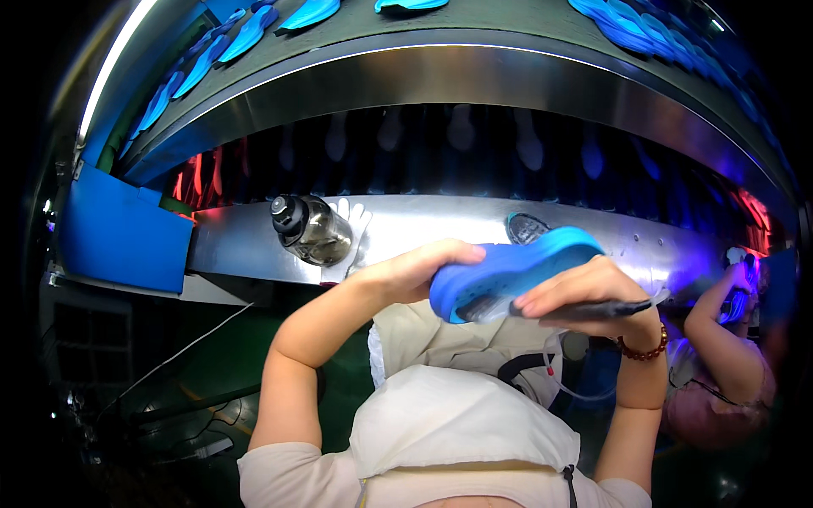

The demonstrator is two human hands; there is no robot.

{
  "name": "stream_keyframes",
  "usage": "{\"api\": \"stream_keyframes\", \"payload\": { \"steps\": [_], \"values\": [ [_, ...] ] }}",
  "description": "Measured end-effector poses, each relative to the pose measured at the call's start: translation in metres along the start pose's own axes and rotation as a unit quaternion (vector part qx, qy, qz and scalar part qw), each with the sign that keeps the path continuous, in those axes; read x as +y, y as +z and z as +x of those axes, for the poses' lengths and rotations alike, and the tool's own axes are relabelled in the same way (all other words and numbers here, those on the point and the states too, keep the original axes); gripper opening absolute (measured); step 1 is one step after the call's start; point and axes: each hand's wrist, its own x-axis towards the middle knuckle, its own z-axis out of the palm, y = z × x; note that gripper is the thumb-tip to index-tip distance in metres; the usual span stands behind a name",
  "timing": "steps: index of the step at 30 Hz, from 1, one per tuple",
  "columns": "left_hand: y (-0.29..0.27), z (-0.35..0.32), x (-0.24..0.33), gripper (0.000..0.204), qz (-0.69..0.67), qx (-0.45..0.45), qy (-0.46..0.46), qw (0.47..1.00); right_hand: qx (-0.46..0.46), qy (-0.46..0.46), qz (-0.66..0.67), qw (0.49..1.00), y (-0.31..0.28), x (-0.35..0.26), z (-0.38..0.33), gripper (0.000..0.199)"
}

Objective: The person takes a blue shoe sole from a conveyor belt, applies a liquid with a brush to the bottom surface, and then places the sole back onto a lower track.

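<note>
A blue shoe sole (517, 264) is held tilted above the metal ledge, in front of my body. My left hand (423, 267) is closed on its left end, with the thumb on top. In my right hand (584, 292) is a dark-handled brush (597, 313), its pale, blurred tip against the sole's underside near the left end. A clear thin tube (580, 395) hangs below this hand and seems to run to the brush. Part of the sole is hidden behind my right fingers.
A dark drink bottle (313, 230) and a white glove (356, 224) sit on the metal ledge (406, 224). Behind the sole lies a dark oval object (527, 227). Blue soles (246, 38) line the green conveyor belt (500, 19). Another person (720, 356) works at the right.
</note>
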Motion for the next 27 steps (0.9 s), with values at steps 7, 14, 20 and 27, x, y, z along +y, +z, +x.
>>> {"api": "stream_keyframes", "payload": {
  "steps": [7,14,20,27],
  "values": [
    [-0.004,-0.017,-0.001,0.06,-0.013,0.077,0.036,0.996,0.019,0.012,-0.011,1.0,-0.011,-0.001,-0.002,0.019],
    [-0.019,-0.027,-0.003,0.065,-0.027,0.097,0.034,0.994,0.016,0.05,0.039,0.998,-0.013,0.009,-0.016,0.024],
    [-0.025,-0.041,0.012,0.064,0.071,0.056,0.117,0.989,0.062,0.086,-0.027,0.994,0.002,0.009,-0.029,0.02],
    [-0.019,0.02,-0.028,0.087,-0.302,0.021,0.281,0.911,0.247,0.062,0.003,0.967,0.027,0.007,-0.012,0.021]
  ]
}}
